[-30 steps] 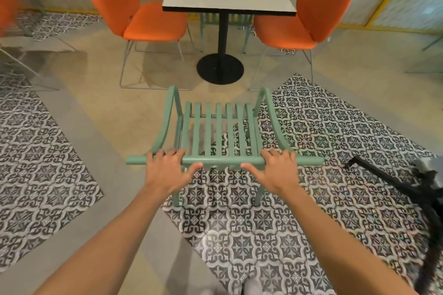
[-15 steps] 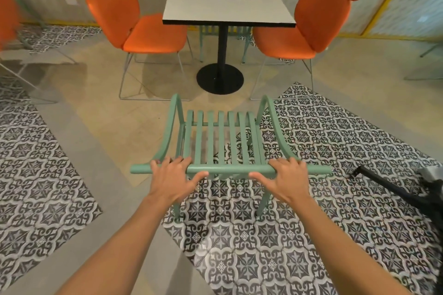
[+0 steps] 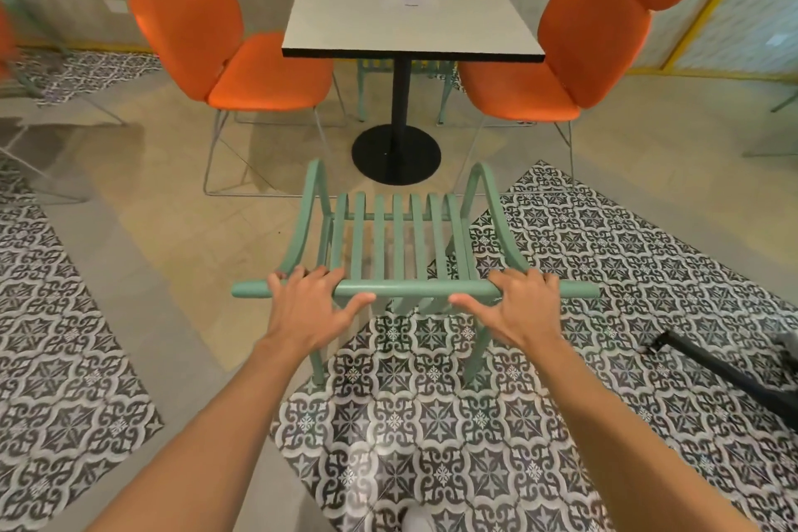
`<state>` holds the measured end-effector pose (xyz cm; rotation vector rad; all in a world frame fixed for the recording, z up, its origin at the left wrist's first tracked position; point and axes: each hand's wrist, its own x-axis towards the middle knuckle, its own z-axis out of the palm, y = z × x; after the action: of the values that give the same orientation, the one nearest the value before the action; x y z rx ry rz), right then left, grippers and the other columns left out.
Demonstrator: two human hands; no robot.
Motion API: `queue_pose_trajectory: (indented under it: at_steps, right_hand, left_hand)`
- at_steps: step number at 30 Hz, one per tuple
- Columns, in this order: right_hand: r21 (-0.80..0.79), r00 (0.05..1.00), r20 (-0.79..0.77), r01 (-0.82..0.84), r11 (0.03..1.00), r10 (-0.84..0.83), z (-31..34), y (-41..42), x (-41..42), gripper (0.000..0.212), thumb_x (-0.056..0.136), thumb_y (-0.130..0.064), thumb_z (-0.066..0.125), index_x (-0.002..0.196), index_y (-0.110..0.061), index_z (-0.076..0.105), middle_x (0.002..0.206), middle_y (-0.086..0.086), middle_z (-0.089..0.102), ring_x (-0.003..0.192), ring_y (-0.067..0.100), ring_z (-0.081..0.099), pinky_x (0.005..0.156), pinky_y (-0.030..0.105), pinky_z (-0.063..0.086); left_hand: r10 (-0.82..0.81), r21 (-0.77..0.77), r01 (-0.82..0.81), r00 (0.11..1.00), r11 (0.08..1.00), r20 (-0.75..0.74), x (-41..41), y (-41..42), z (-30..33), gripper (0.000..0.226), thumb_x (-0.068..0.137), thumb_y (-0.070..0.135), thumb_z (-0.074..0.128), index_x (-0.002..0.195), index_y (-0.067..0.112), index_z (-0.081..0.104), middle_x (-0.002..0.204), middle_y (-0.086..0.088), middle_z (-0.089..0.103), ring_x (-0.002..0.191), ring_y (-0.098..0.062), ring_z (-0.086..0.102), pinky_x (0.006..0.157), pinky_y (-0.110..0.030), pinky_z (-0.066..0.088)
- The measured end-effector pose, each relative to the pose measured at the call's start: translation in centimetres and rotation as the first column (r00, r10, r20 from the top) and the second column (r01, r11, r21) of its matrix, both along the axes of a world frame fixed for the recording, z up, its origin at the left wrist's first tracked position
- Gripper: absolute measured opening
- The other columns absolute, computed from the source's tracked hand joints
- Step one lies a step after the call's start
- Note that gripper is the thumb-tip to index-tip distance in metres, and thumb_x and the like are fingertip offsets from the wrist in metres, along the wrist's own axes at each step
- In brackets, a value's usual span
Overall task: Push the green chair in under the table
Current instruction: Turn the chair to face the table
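Observation:
The green chair (image 3: 399, 238) with a slatted seat and curved armrests stands in front of me, facing the table. My left hand (image 3: 307, 303) grips the left part of its top back rail, and my right hand (image 3: 520, 307) grips the right part. The square grey-white table (image 3: 410, 9) on a black pedestal with a round base stands just beyond the chair. The chair's front edge is close to the round base, short of the tabletop's near edge.
Two orange chairs flank the table, one on the left (image 3: 242, 56) and one on the right (image 3: 574, 52). Another green chair (image 3: 401, 73) stands behind the table. A black pole (image 3: 725, 371) lies on the patterned tile floor at the right.
Both hands have kept their grip on the back rail while the chair and I moved forward, toward the table. The table now appears larger and nearer.

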<state>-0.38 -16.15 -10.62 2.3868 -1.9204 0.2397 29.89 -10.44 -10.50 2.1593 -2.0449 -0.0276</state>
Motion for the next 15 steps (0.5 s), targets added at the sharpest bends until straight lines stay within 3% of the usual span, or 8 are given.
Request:
queue_pose_trajectory:
  at_steps: [11, 15]
  right_hand:
    - [0.040, 0.999, -0.043, 0.005, 0.999, -0.003, -0.3, -12.9, 1.0, 0.098, 0.067, -0.097, 0.012, 0.102, -0.028, 0.071, 0.093, 0.001, 0.072, 0.089, 0.024, 0.059, 0.088, 0.043, 0.039]
    - [0.105, 0.998, -0.060, 0.020, 0.994, -0.013, 0.0, -17.5, 1.4, 0.105, 0.064, -0.099, 0.006, 0.112, -0.029, 0.068, 0.102, 0.001, 0.071, 0.100, 0.026, 0.057, 0.092, 0.046, 0.038]
  left_hand:
    - [0.014, -0.013, -0.014, 1.000, 1.000, 0.017, 1.0, -12.8, 0.2, 0.077, 0.077, 0.085, 0.016, 0.105, 0.031, 0.063, 0.097, 0.004, 0.069, 0.092, -0.024, 0.053, 0.076, -0.044, 0.027]
    - [0.028, -0.004, -0.028, 0.999, 1.000, 0.016, 1.2, -17.1, 0.3, 0.077, 0.076, 0.086, 0.017, 0.106, 0.031, 0.063, 0.096, 0.005, 0.069, 0.091, -0.023, 0.051, 0.076, -0.044, 0.027]
